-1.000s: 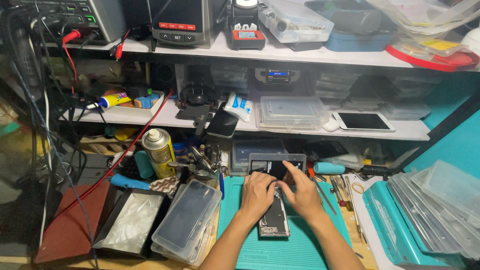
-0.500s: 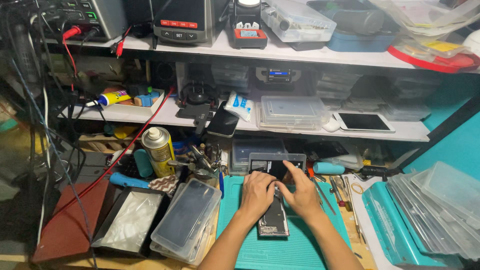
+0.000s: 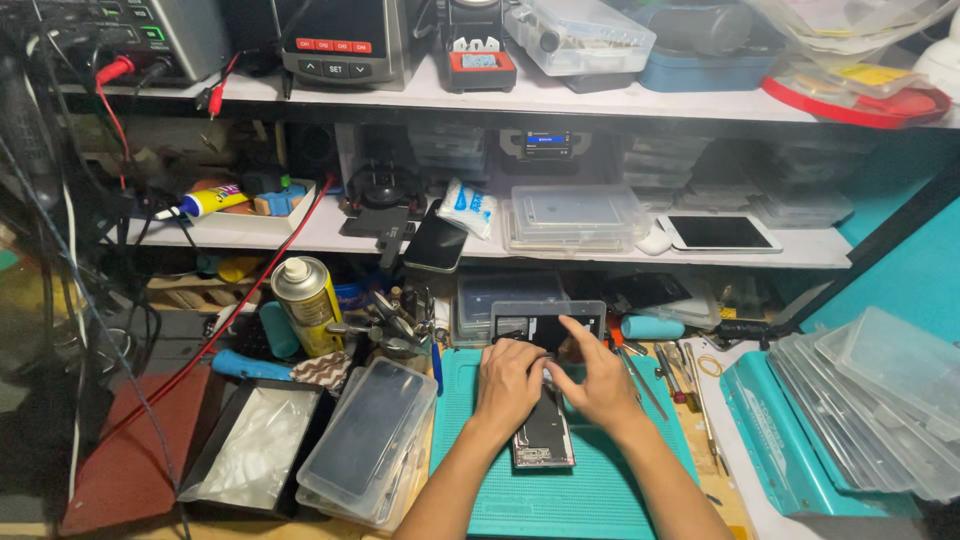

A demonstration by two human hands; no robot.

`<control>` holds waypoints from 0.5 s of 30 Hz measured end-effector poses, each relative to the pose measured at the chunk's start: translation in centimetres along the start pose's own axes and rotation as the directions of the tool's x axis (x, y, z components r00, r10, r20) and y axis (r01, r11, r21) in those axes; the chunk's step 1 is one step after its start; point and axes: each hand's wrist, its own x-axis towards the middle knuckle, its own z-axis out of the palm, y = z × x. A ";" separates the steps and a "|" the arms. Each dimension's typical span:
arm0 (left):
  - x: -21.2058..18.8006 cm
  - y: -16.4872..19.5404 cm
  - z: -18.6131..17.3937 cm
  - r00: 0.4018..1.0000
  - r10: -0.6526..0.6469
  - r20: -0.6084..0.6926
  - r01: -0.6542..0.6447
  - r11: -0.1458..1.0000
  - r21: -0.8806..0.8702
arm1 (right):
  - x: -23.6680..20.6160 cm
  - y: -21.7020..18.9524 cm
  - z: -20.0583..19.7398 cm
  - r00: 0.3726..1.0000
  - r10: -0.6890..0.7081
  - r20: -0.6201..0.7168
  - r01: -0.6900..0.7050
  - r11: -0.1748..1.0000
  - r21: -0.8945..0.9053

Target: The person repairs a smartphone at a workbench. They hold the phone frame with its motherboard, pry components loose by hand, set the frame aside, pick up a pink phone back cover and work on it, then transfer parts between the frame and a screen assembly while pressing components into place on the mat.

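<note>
Two hands meet over an opened phone that lies flat on a teal mat on the bench. The left hand rests knuckles-up on the phone's upper end, its fingers curled down; whether they pinch anything cannot be told. The right hand sits just beside it, its fingers partly spread and its forefinger stretched forward onto a dark tilted screen panel just beyond the fingertips. Left of the left-hand fingers lie clear plastic cases and a black tray. Right of the right-hand fingers lie thin metal tools, and further right a stack of clear lids. Beyond and to the left of the fingers stands a yellow spray can. Further back, a white shelf carries a tablet.
</note>
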 end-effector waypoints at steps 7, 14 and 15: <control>0.0 0.1 -0.2 1.000 0.010 0.002 -0.010 1.000 0.002 | -0.1 -0.1 0.1 1.000 -0.007 -0.010 0.007 1.000 0.003; -0.1 0.2 -0.3 1.000 -0.007 0.023 0.007 1.000 -0.012 | 0.0 -0.1 0.0 0.999 -0.008 0.039 0.005 0.997 0.078; -0.1 0.2 -0.3 1.000 -0.007 0.024 0.007 1.000 -0.015 | 0.1 0.0 0.0 1.000 0.001 0.029 -0.003 0.999 0.049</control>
